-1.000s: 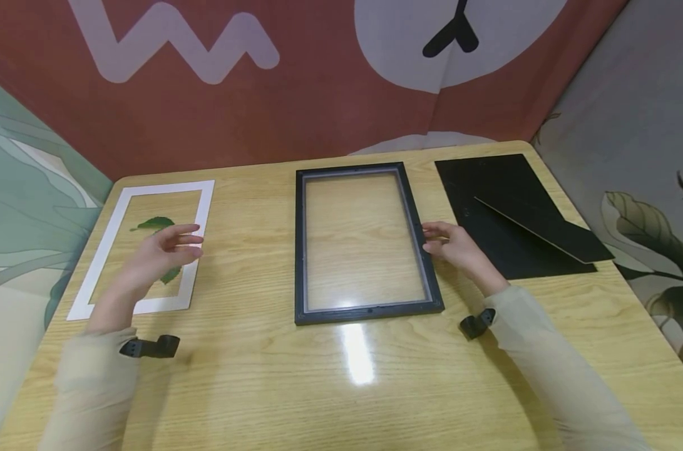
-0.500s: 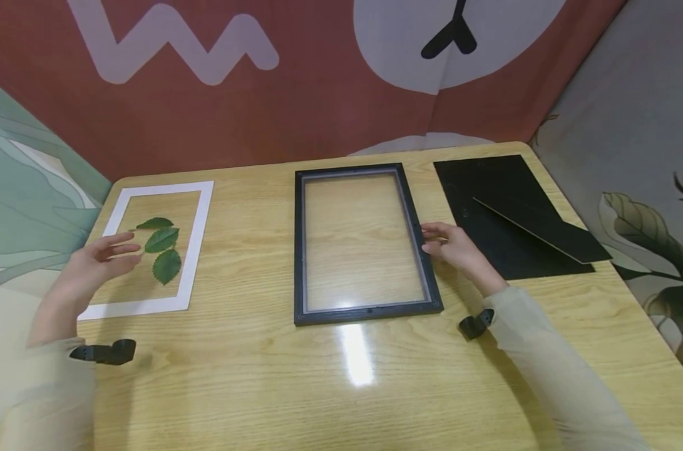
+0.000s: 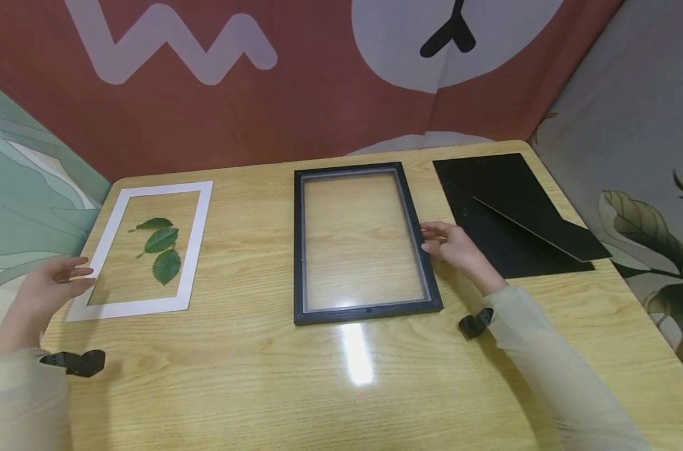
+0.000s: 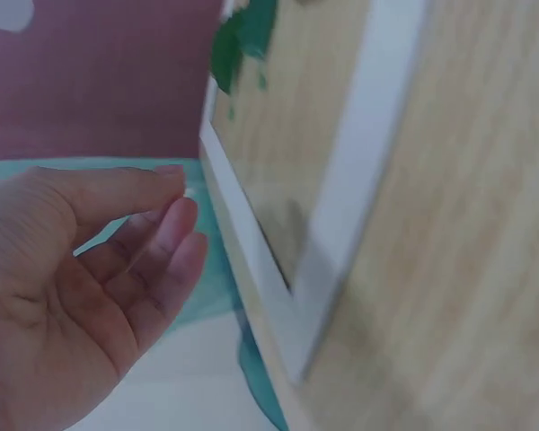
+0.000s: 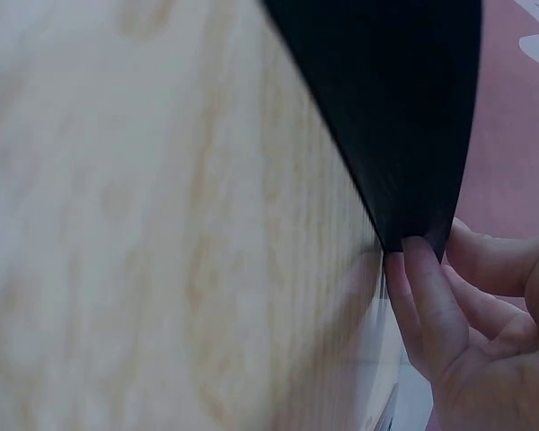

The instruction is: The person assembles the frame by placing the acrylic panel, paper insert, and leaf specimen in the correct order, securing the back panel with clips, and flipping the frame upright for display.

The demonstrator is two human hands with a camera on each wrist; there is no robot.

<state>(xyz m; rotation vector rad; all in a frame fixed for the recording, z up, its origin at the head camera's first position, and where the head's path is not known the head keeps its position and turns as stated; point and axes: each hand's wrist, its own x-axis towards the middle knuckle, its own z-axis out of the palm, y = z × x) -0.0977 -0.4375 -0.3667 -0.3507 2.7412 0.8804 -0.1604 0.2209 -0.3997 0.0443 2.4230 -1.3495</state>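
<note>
A white picture mat [image 3: 201, 241] lies at the left of the table, with three green leaves [image 3: 162, 240] inside its border. My left hand [image 3: 42, 297] hovers at the mat's left side, fingers loosely bent, holding nothing. In the left wrist view its fingertips [image 4: 190, 215] stand apart from the white border. At the middle lies a black picture frame [image 3: 369, 311] with a clear pane in it. My right hand [image 3: 454, 247] holds that frame by its right edge. Seen from the right wrist, its fingers [image 5: 422, 278] lie against the black side.
A black backing board [image 3: 476, 175] with a stand flap [image 3: 566, 239] sticking up from it lies at the right. The wooden table [image 3: 251, 376] meets a red patterned wall hanging [image 3: 296, 94] behind. Light reflects below the frame.
My left hand has moved left and toward me, off the leaves and past the mat's left border. The leaves are now fully in sight. My right hand has stayed at the frame.
</note>
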